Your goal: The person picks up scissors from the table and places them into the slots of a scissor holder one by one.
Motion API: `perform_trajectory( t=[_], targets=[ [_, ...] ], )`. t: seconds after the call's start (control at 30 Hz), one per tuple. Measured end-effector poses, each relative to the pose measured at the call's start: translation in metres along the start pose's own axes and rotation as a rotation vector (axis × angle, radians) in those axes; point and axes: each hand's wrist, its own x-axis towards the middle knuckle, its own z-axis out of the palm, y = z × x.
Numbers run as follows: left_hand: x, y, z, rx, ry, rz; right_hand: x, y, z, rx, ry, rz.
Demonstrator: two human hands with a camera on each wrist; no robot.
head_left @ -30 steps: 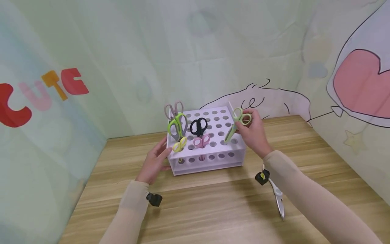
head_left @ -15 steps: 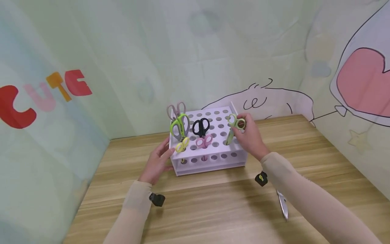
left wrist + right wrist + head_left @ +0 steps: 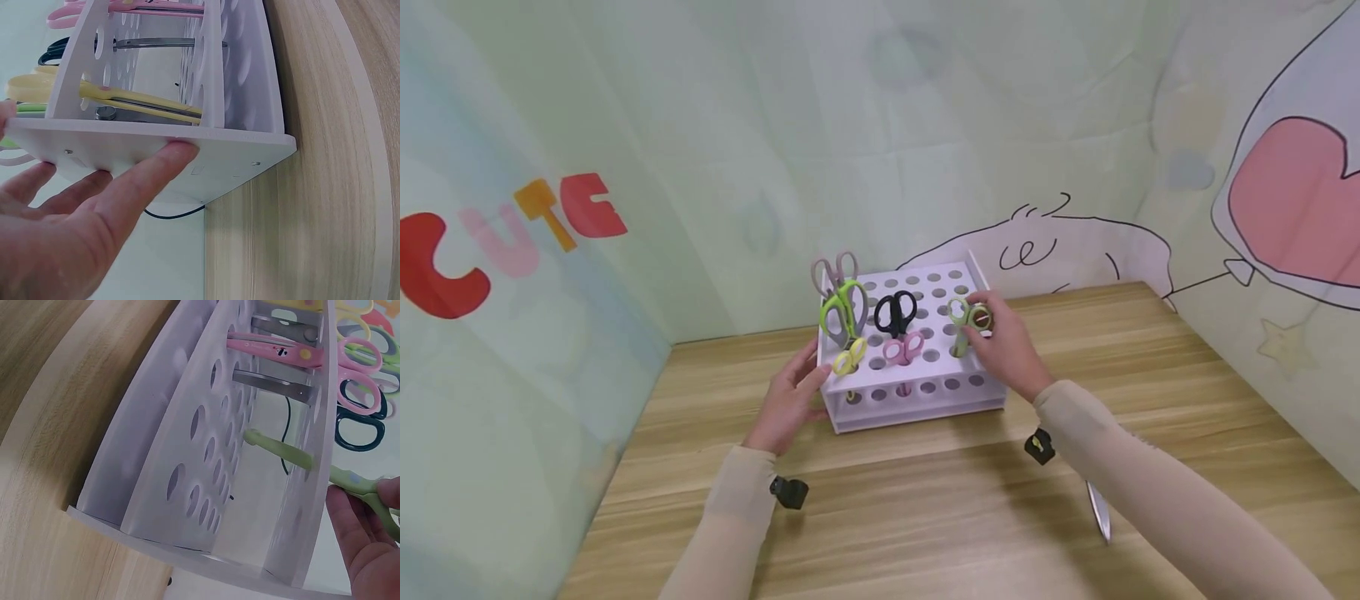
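Observation:
Through the top plate of a white rack (image 3: 917, 374) with rows of round holes goes a pair of light green scissors (image 3: 281, 450), point down. Its tip is close to the lower plate in the right wrist view. My right hand (image 3: 1009, 348) pinches its handle rings between thumb and fingers. My left hand (image 3: 781, 406) rests against the rack's left side, fingers extended along the panel (image 3: 231, 156) and thumb at the top edge. Yellow scissors (image 3: 849, 358) stand nearest that hand. Pink scissors (image 3: 902, 347) and black-handled scissors (image 3: 895, 313) stand mid-rack.
Lime-and-grey scissors (image 3: 844, 307) and mauve-handled scissors (image 3: 835, 271) stand at the rack's left. A silver blade (image 3: 1099, 514) lies on the wooden table (image 3: 895, 517), partly hidden under my right sleeve (image 3: 1142, 467). A printed cloth (image 3: 775, 167) hangs behind.
My right hand has moved left and down, and the light green scissors have gone from tilted over the rack down into a front-row hole. My left hand stays at the rack's side.

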Motion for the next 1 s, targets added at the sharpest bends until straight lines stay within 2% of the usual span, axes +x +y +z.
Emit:
perform_trajectory(
  t=[0.2, 0.5, 1.0],
  targets=[
    [0.0001, 0.0011, -0.0006, 0.024, 0.000, -0.012, -0.0006, 0.0014, 0.0037, -0.044, -0.038, -0.008],
    [0.0025, 0.0030, -0.0014, 0.036, 0.004, -0.007, 0.0010, -0.0007, 0.0051, -0.038, -0.069, 0.003],
    [-0.0007, 0.0005, -0.0002, 0.032, 0.003, -0.003, 0.0009, -0.0005, 0.0072, -0.070, -0.138, 0.078]
  ],
)
